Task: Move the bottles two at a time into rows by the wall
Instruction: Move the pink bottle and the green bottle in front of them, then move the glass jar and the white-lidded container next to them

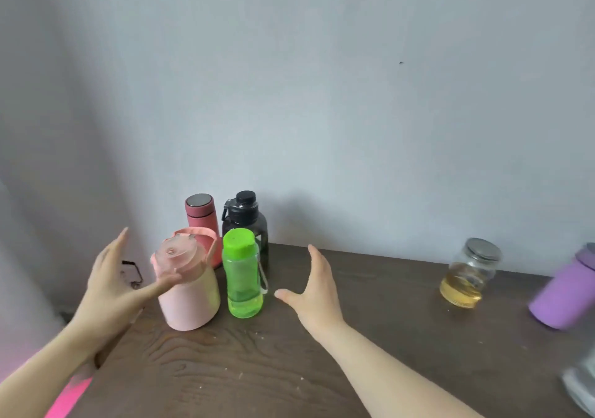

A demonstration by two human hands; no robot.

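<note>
Against the grey wall (pixel 322 95), both hands spread wide: left hand (pixel 111 284) thumb brushing the pink bottle (pixel 190 298), right hand (pixel 314 292) empty.

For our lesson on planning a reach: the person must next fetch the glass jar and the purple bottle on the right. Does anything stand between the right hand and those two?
Nothing visible does. Only bare table lies between the open right hand and the glass jar; the purple bottle stands just beyond the jar.

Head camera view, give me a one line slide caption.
Open hands flank four bottles grouped near the wall.
</note>
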